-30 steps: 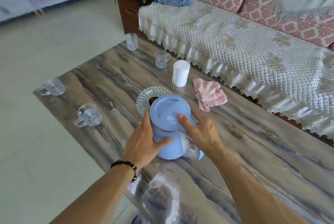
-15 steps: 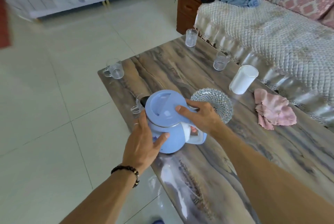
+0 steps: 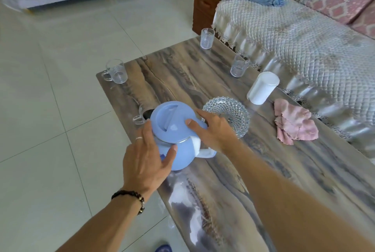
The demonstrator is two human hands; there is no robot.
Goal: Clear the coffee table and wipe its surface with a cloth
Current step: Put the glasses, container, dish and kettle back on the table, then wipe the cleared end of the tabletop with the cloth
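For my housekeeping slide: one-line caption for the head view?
Both hands, left and right, grip a blue kettle at the coffee table edge.
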